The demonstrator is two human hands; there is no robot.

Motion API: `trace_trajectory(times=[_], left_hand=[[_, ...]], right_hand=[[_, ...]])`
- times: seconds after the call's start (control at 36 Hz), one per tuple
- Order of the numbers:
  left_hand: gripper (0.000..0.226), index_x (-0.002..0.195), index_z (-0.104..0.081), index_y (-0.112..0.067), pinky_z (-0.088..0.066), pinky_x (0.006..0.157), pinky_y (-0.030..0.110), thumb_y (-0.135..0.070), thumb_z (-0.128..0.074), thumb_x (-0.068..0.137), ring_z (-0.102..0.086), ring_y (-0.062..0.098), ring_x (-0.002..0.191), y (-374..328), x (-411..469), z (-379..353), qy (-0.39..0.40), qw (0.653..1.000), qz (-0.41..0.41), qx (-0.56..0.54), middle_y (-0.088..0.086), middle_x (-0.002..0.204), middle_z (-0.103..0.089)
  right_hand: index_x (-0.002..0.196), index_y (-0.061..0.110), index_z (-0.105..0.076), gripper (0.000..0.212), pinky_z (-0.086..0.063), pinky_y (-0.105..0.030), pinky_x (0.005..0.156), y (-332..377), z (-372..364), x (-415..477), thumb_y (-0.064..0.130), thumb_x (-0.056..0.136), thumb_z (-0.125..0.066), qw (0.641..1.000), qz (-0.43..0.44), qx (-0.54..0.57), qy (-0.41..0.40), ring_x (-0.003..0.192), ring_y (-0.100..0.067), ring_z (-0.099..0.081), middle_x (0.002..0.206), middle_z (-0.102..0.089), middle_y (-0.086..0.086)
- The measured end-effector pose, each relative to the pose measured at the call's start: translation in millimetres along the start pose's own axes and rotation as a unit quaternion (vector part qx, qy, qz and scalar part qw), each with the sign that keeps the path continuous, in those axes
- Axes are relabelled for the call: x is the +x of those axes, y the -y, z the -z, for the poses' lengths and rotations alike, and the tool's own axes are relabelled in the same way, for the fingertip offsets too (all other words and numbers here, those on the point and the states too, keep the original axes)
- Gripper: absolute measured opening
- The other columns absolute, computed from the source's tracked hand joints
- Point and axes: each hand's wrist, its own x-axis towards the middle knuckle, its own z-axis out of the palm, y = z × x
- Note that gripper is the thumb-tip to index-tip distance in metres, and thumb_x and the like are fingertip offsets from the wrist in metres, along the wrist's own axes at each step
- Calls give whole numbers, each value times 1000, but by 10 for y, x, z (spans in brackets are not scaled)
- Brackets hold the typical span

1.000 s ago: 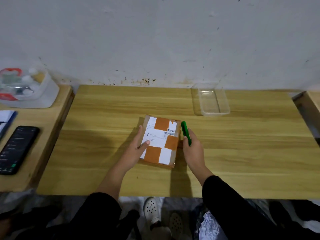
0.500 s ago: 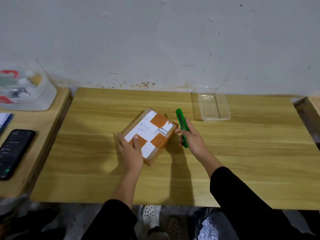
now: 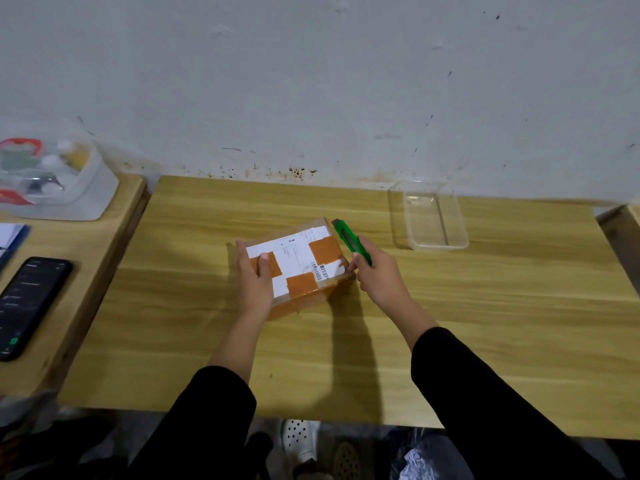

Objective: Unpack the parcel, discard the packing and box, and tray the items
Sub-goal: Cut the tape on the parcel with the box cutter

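Parcel [image 3: 300, 266] was turned since prev. frames; left hand [image 3: 255, 279] clamped its 9 o'clock end, right hand [image 3: 380, 276] gripped green cutter [image 3: 350, 240] at 3 o'clock. Tape uncut; slitting judged imminent.

I could not read the print on the parcel's label [image 3: 294, 256]; it was too small. My left hand [image 3: 255, 284] covered the parcel's [image 3: 313, 289] near-left corner, and the cutter's [image 3: 350, 240] lower end sat hidden inside my right hand [image 3: 382, 277], its blade impossible to make out. The phone [image 3: 26, 304] and the blurred clear container [image 3: 52, 178] were cut off by the left edge.
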Motion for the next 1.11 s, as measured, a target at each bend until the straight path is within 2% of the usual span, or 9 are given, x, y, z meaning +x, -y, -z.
trace_trajectory(times=[0.11, 0.25, 0.39, 0.61, 0.75, 0.89, 1.0, 1.08, 1.11], left_hand=[[56, 149, -6, -25, -36, 93, 33, -32, -33, 100, -39, 27, 132, -11, -19, 14, 2, 1000, 0, -1, 0, 154, -28], [56, 149, -6, -24, -34, 96, 32, -30, -33, 100, -36, 25, 135, -22, -27, 20, 1, 1000, -5, -2, -3, 155, -23], [57, 149, -6, -24, -35, 97, 33, -30, -33, 100, -36, 26, 135, -31, -40, 31, -3, 1000, -8, 10, -3, 155, -22], [57, 149, -7, -23, -34, 99, 32, -30, -34, 100, -35, 26, 135, -27, -39, 30, -6, 1000, -10, 5, -3, 155, -22], [57, 149, -7, -25, -32, 84, 24, -31, -35, 99, -42, 25, 129, -31, -53, 23, -10, 1000, 0, 0, -4, 153, -28], [57, 149, -8, -25, -30, 82, 23, -31, -35, 99, -40, 24, 130, -40, -61, 24, -15, 1000, 1, 11, -5, 154, -26], [56, 149, -8, -24, -30, 82, 23, -30, -34, 100, -40, 25, 130, -61, -63, 5, -17, 1000, 10, 20, -6, 155, -24], [55, 149, -10, -25, -29, 78, 22, -30, -34, 100, -44, 27, 126, -70, -67, -22, -32, 999, 22, 25, -2, 151, -32], [55, 149, -10, -25, -30, 77, 23, -30, -33, 100, -46, 28, 123, -77, -69, -34, -38, 998, 29, 27, 0, 149, -37]], right_hand=[[138, 20, -41, 41, -35, -12, 42, 32, -20, 12, 13, 97, -39, 1000, -12, 7, -7, 55, -5, -45, 70, -53, 3], [140, 21, -38, 44, -35, -21, 47, 61, -17, 1, 12, 97, -40, 1000, -10, 6, -5, 56, -10, -43, 70, -53, 2], [140, 20, -37, 44, -35, -22, 47, 88, -31, 9, 12, 97, -40, 1000, -15, -6, -1, 55, -11, -44, 74, -54, -1], [141, 19, -36, 44, -34, -22, 47, 105, -18, -11, 13, 97, -39, 1000, -9, -18, -1, 52, -10, -41, 71, -52, 3], [139, 22, -40, 43, -34, -18, 45, 141, -1, -43, 11, 97, -39, 999, 13, -37, 5, 50, -9, -40, 71, -54, 1], [138, 20, -41, 43, -43, -32, 61, 187, -5, -70, 9, 97, -39, 997, 27, -68, 8, 69, -21, -52, 90, -63, -15], [139, 17, -40, 43, -40, -23, 47, 259, 12, -44, 8, 96, -37, 993, 24, -111, 21, 63, -21, -52, 98, -64, -20], [131, 12, -47, 39, -33, -10, 34, 377, 64, -30, 4, 96, -34, 990, 16, -133, 44, 54, -12, -47, 92, -56, -14], [126, 10, -50, 36, -32, -11, 33, 405, 86, -22, 3, 95, -34, 988, 15, -147, 52, 53, -9, -45, 88, -54, -12]])
